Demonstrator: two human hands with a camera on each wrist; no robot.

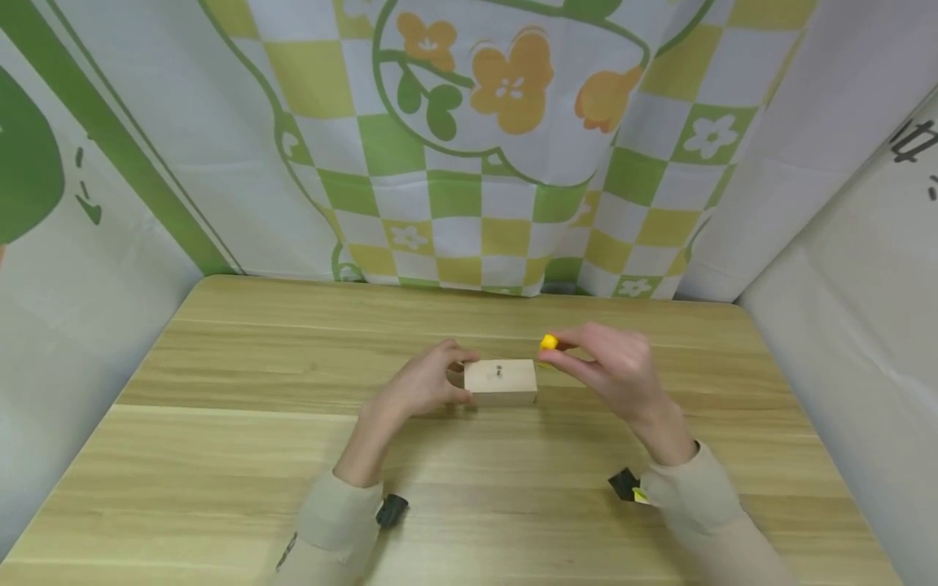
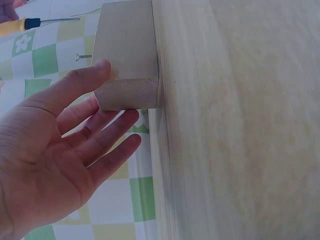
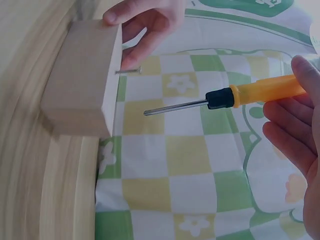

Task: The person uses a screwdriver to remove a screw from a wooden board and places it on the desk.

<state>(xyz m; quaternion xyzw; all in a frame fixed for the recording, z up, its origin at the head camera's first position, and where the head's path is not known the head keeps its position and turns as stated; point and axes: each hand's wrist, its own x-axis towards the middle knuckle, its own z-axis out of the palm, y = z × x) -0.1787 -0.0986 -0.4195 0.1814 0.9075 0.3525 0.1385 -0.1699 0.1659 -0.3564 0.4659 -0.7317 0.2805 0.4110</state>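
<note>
A pale wooden block (image 1: 501, 399) rests on the table, with a metal screw (image 3: 131, 71) standing partly out of its top face. My left hand (image 1: 423, 381) holds the block at its left end, thumb on the near side and fingers round the far side. In my right hand (image 1: 614, 365) is a screwdriver (image 3: 270, 91) with a yellow handle, black collar and thin metal shaft, pinched by the handle between thumb and fingers. In the right wrist view its tip is apart from the screw head. The head view shows mainly the handle end.
The wood-grain table (image 1: 242, 472) reaches back to a checked green, yellow and white cloth (image 1: 454, 195) with flowers. White walls of cloth (image 1: 865, 309) flank the table on both sides. A small black device (image 1: 392, 511) shows at the left sleeve, another (image 1: 624, 485) at the right.
</note>
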